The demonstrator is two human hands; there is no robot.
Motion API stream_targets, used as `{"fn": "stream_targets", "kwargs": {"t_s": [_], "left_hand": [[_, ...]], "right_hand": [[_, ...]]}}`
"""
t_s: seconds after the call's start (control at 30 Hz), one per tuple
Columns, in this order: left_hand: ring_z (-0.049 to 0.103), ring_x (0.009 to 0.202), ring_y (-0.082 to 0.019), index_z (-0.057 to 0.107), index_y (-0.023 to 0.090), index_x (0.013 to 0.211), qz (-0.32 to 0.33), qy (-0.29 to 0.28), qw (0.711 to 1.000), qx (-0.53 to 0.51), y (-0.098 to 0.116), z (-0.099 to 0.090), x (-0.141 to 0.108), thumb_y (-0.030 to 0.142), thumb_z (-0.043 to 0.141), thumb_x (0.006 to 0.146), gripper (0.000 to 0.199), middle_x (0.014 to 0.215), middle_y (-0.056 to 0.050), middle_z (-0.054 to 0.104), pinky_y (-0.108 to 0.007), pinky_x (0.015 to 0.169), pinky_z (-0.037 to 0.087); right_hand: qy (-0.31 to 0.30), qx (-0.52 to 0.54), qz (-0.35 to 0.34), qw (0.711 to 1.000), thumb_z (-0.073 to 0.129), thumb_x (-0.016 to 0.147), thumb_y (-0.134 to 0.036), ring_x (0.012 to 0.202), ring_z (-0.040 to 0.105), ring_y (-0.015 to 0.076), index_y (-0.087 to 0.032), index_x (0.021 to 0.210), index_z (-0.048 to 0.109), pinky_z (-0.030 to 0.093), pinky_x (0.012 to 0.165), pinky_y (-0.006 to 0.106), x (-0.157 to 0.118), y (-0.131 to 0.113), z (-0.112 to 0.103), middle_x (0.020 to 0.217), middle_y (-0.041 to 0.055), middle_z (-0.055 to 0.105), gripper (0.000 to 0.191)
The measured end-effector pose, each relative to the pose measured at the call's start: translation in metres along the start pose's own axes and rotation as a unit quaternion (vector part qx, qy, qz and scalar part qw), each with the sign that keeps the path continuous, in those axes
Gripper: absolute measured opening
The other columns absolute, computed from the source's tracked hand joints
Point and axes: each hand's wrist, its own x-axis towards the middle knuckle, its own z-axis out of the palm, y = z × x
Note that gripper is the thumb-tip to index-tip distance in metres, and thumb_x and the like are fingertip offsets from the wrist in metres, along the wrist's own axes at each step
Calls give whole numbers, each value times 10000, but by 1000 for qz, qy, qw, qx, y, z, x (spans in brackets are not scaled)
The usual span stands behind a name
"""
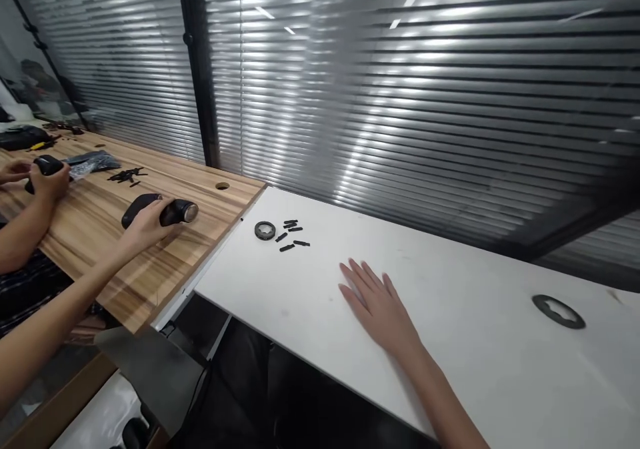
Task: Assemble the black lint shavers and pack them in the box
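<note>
Clamping black cylinder [177, 213] lengthwise sideways, left hand [144, 229] over wood desk [85, 235]; right hand [377, 305] flat on white table [475, 369], well apart, nearer ring [265, 230] & strips [287, 247].

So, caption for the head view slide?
Left hand holds a black part on a wooden table; right hand rests flat on a white table.
</note>
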Motion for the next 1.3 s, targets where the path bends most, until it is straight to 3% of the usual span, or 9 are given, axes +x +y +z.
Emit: {"fn": "stream_targets", "kwargs": {"t_s": [0.07,0.17,0.3,0.53,0.73,0.87,1.0,1.13,1.3], "left_hand": [[660,1280,-390,697,171,1314,-53,-2,983,-177,27,2,-10,562,901,647,800,1338,-149,725,-460,1089,544],[681,1273,-364,744,186,1229,-107,-67,904,-408,72,8,-22,443,1020,539,787,1358,-135,727,-438,1074,578],[761,1099,-372,776,162,1121,-100,-187,800,-561,128,28,-27,289,1047,514,676,1281,-148,759,-499,992,635],[803,861,-309,702,145,1083,-135,-371,660,-639,219,127,-27,291,1061,520,683,1113,-169,797,-418,807,680],[741,605,-232,635,217,1179,-175,-404,660,-609,261,197,-35,502,966,701,647,919,-85,792,-321,540,626],[735,616,-245,687,173,1141,-209,-448,659,-567,253,207,-27,599,776,883,506,986,-137,785,-300,441,568],[717,596,-245,731,128,1077,-218,-478,652,-547,250,205,-25,675,631,956,569,964,-174,779,-304,423,544],[642,451,-207,741,138,1108,-199,-488,642,-557,259,204,-27,760,598,925,664,1030,-169,797,-336,414,534],[616,409,-213,742,129,1144,-224,-480,632,-566,265,202,-27,733,638,907,658,848,-126,781,-322,373,486]], "right_hand": [[3,3,2,1000,282,1125,-548,1624,310,316,-251,1639,487,288,1312,630,-1,-1,0,1726,40,359,629],[15,-1,2,1000,304,1126,-535,1620,320,315,-252,1624,509,305,1308,620,-2,-1,0,1718,45,379,609],[33,0,-9,999,339,1127,-513,1607,349,326,-244,1603,539,331,1293,625,-3,3,3,1701,63,415,582],[68,57,-1,996,412,1123,-418,1554,448,338,-227,1541,603,321,1290,624,-11,-9,-2,1629,104,526,497],[142,147,93,974,460,1129,-362,1420,600,282,-139,1636,432,472,1203,456,-18,-12,-11,1531,165,625,555],[137,170,71,973,519,1119,-376,1414,597,280,-190,1634,413,463,1195,469,-22,-14,-8,1518,130,642,558],[182,210,54,959,575,1081,-372,1387,611,271,-229,1510,568,464,1185,460,-24,-11,-8,1494,113,660,453],[298,290,170,894,591,1022,-430,1271,675,243,-246,1265,711,526,1099,406,-23,35,-32,1360,82,739,327],[380,210,361,825,509,1010,-439,1149,683,269,-153,1165,693,547,998,411,-41,137,-94,1246,164,748,374]]}}
